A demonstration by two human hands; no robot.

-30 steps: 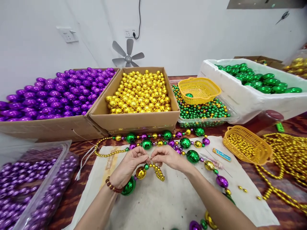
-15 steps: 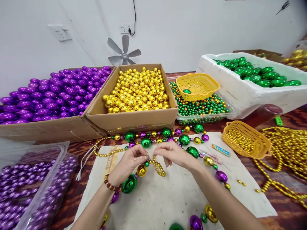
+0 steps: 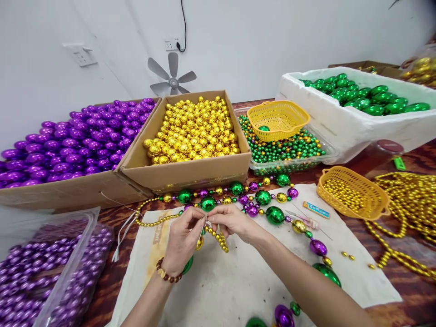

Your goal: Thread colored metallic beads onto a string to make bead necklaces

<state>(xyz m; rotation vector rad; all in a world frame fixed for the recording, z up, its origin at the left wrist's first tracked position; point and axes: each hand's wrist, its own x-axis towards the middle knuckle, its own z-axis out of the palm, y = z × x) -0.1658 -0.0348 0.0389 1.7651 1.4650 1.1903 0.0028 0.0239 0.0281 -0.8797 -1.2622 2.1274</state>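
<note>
My left hand (image 3: 184, 234), with a beaded bracelet (image 3: 167, 272) at the wrist, pinches the thin pale string of a bead necklace. Fingertips of my right hand (image 3: 235, 221) meet it there and are closed on the same string. Below the fingers hangs a short loop of small gold beads (image 3: 218, 238). From my left hand the necklace runs down past a gold bead (image 3: 199, 243) and a large green bead (image 3: 187, 265), partly hidden by the hand and wrist. The knot or joint between the fingertips is too small to make out.
A white cloth (image 3: 218, 290) lies beneath the hands, with finished-looking bead strands (image 3: 263, 197) across its far edge. Behind stand boxes of purple beads (image 3: 68, 141) and gold beads (image 3: 194, 131). A yellow basket (image 3: 352, 193) and gold bead strands (image 3: 408, 204) lie right.
My right hand has moved left and its fingertips have come together with those of my left hand. The left hand has turned more upright. The view has shifted slightly.
</note>
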